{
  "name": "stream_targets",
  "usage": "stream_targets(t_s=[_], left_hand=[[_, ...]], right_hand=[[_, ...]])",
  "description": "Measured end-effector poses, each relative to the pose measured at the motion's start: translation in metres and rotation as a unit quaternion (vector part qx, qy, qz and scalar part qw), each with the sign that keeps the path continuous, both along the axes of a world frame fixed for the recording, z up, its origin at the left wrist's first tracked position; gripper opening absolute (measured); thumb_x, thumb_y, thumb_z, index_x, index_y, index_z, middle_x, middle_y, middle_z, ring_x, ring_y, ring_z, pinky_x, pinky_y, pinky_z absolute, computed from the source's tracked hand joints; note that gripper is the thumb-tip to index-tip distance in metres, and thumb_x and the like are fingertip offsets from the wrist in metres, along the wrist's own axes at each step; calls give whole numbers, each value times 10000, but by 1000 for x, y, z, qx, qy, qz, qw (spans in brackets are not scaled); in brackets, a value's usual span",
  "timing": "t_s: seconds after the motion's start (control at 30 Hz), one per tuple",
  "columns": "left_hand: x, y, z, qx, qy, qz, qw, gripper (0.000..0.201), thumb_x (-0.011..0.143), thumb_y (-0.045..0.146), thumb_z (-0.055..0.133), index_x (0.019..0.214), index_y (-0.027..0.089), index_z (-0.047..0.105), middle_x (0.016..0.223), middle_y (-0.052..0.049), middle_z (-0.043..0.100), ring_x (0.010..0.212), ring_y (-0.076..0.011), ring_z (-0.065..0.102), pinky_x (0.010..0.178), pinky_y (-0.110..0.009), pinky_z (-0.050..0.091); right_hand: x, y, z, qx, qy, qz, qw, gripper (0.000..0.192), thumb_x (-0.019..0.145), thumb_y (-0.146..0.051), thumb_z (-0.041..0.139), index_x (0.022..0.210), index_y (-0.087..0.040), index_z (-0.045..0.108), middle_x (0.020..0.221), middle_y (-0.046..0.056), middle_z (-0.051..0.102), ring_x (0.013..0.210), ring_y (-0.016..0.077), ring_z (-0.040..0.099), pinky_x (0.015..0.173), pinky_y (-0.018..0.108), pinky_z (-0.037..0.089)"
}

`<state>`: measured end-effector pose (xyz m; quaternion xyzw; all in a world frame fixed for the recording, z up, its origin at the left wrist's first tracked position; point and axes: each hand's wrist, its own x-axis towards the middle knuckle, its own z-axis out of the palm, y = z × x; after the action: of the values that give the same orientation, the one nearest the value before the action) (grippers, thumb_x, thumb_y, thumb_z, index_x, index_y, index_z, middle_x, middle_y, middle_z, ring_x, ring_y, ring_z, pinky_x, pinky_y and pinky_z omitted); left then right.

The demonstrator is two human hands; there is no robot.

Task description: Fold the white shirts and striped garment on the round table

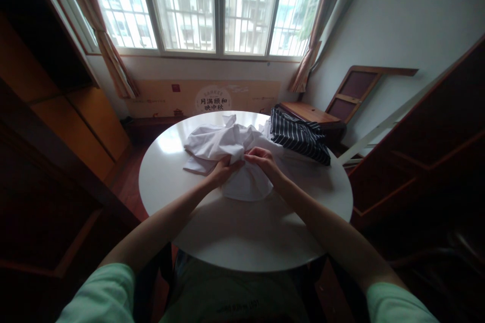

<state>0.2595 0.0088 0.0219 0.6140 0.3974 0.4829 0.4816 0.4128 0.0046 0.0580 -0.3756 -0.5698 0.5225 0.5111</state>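
White cloth pinched in both hands, striped clothing beside it

Two bare hands, one white cloth [206, 142] between them. Cloth lies rumpled on the round tabletop [246, 242], from the middle out toward the far edge, bulk of it left of center. Left hand [221, 171]: fingers closed on a bunched fold, thumb on top, cloth heaped just beyond. Right hand [263, 158]: fingers curled in, thumb and fingertips pinching the same bunch from the right. Fingertips of the two hands are very near each other; too small to tell if they touch. One rounded flap of the cloth hangs below the fingers and lies flat toward the near edge. More white fabric runs right, up to the dark clothing; can't tell if it's the same piece.

Counts: one tabletop, white. One folded stack of black clothing with white stripes [297, 133] at the far right edge, near the right hand but apart from it; number of garments in it unclear. Two light green sleeves [109, 290], one per arm. Past the far edge: one printed panel [151, 96] with Chinese characters, one window [189, 10] with four panes, two gathered curtains [109, 55], one at each side.
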Motion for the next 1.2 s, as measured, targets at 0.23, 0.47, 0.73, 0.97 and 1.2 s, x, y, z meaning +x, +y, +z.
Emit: stream_targets(t_s=[0.23, 0.47, 0.73, 0.97, 1.2], left_hand=[[1, 0, 0, -6, -3, 0, 1000, 320, 625, 413, 648, 722, 121, 563, 668, -10, 541, 630, -125, 470, 593, -252, 393], [0, 1, -2, 5, 15, 6, 1000, 326, 634, 427, 645, 727, 123, 570, 664, -7, 541, 640, -132, 477, 594, -254, 395], [1, 1, -3, 11, -4, -1, 1000, 310, 631, 404, 645, 726, 121, 563, 653, -1, 529, 618, -117, 460, 578, -245, 385], [0, 5, -8, 43, 19, 4, 999, 284, 666, 397, 618, 690, 122, 552, 624, 5, 498, 596, -111, 444, 565, -244, 372], [0, 4, -6, 55, 41, 15, 998, 285, 675, 400, 606, 638, 134, 510, 581, 26, 438, 565, -93, 395, 533, -232, 331]], right_hand=[[-2, 2, -4, -17, 14, -5, 1000, 224, 517, -306, 714, 550, -159, 548, 525, -43, 532, 489, 78, 428, 513, 236, 348], [-2, 2, -3, -21, 6, -7, 1000, 214, 517, -300, 704, 538, -163, 541, 526, -38, 536, 499, 84, 433, 512, 236, 353], [-2, 1, -4, -22, 17, -4, 1000, 224, 526, -298, 700, 554, -163, 524, 526, -46, 515, 492, 77, 416, 504, 231, 337], [0, 3, -5, 15, -12, 6, 1000, 229, 565, -322, 686, 582, -161, 524, 561, -44, 491, 540, 82, 407, 520, 232, 322], [2, 11, -6, 44, -3, 19, 999, 264, 545, -298, 714, 690, -171, 533, 680, -21, 568, 638, 104, 499, 605, 247, 394]])
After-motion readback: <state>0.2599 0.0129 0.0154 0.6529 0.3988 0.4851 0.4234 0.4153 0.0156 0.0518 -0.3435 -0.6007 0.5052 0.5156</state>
